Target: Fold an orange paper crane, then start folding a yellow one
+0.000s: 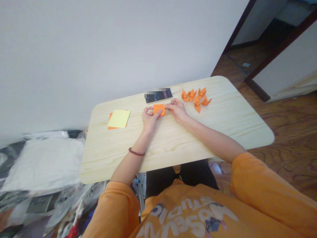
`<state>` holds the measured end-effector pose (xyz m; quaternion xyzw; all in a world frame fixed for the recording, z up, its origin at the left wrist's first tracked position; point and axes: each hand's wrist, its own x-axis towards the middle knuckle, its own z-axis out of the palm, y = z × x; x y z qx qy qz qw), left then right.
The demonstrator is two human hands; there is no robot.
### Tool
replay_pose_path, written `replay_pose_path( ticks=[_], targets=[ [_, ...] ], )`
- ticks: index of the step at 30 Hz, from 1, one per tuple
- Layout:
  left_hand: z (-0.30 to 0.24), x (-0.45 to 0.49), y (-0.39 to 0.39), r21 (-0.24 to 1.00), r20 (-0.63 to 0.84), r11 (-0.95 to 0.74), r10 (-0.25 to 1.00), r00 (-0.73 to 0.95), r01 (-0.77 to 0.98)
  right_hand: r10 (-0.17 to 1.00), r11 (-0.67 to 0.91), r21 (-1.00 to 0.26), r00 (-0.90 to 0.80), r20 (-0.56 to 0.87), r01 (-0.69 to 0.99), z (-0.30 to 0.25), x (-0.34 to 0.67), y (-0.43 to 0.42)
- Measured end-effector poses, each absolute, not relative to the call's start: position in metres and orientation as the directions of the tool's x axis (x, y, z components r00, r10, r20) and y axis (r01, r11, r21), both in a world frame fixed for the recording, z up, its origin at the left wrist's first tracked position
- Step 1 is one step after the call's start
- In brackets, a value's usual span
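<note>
Small room. Pale wall (74, 66) fills the far side; wood-look floor (292, 145) to the right, dark door frame (279, 43) beyond it. Pile of white plastic bags (42, 165) low on the left, beside the table.

Light wood-grain table (223, 115) with rounded corners, pushed toward the wall. Person seated at the near edge in an orange T-shirt (198, 211) and dark trousers (195, 175), both forearms reaching over the tabletop.

On the table, left side: yellow paper square (119, 119) lying on an orange paper stack (110, 121), slightly askew. Far edge, center: phone (158, 96), lying flat, screen lit, part of it blurred. Right of the phone, near the far edge: loose cluster of orange paper cranes (195, 99), several touching.

Center of table, just in front of the phone: small orange paper square (158, 109), held up between both hands. Left hand (150, 119): fingers curled together, thumb and fingertips pinching the paper's left side. Right hand (177, 110): fingers close together, tips clamped on its right side. Any fold in the paper: cannot tell.

Dark red bead bracelet (136, 151) on left wrist.
</note>
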<state>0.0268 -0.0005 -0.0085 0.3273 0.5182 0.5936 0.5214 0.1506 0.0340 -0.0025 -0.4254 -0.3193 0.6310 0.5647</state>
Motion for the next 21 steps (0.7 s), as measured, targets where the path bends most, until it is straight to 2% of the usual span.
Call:
replay_pose_path(
  ticks=[11, 21],
  targets=[
    [-0.004, 0.014, 0.001, 0.973, -0.104, 0.067, 0.982, -0.159, -0.222, 0.985, -0.161, -0.938, -0.102, -0.136, -0.306, -0.004, 0.159, 0.041],
    [-0.004, 0.022, -0.002, 0.944, -0.208, 0.168, 0.971, -0.117, -0.283, 0.987, -0.154, -0.900, -0.031, -0.155, -0.408, -0.004, 0.158, 0.041]
  ],
)
